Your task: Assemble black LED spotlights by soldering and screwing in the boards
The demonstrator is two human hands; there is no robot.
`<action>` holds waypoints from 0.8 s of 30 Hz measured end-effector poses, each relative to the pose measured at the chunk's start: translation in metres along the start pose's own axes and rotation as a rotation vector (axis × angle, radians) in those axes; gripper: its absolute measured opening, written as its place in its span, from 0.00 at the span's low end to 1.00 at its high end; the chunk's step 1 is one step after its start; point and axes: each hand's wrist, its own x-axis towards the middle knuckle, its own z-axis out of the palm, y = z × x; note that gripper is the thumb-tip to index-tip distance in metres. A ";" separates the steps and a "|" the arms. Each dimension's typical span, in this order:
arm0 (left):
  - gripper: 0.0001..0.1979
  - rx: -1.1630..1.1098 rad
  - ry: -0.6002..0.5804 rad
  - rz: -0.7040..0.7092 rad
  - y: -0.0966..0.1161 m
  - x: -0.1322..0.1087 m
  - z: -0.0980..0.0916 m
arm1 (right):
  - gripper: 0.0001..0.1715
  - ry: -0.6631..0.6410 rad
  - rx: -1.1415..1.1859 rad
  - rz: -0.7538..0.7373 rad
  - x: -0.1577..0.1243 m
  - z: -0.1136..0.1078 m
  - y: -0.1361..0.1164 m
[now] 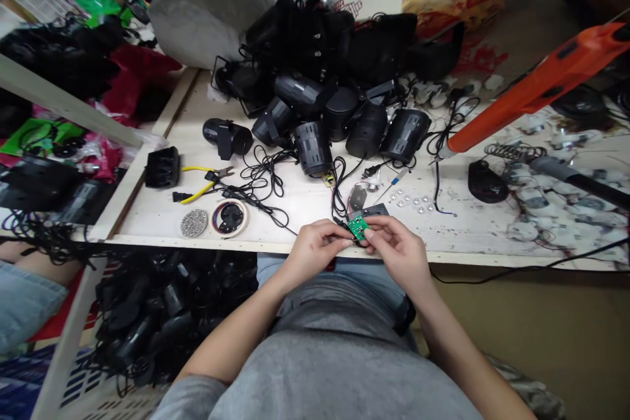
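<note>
Head view: a small green circuit board (358, 228) is being held just above the tabletop (300, 200) edge, the left hand (311, 251) and right hand (396, 248) clamping their fingers on it, black wires (260, 180) trailing toward black cylindrical housings (313, 147).

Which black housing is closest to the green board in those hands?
The slotted housing at the front: it reaches further toward the green board than any other.

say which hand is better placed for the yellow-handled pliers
Left, probably: the left hand, like the right hand, holds the green circuit board, but sits nearer the yellow-handled pliers.
</note>
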 end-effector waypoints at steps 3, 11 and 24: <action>0.12 -0.153 0.005 -0.170 -0.002 -0.001 0.002 | 0.18 0.000 -0.042 -0.026 -0.001 0.001 0.000; 0.17 -0.203 0.077 -0.211 0.005 -0.001 0.008 | 0.13 0.014 -0.278 -0.177 -0.004 0.001 0.001; 0.14 -0.336 -0.004 -0.348 0.010 0.003 0.000 | 0.15 -0.052 0.056 -0.080 -0.004 0.008 0.003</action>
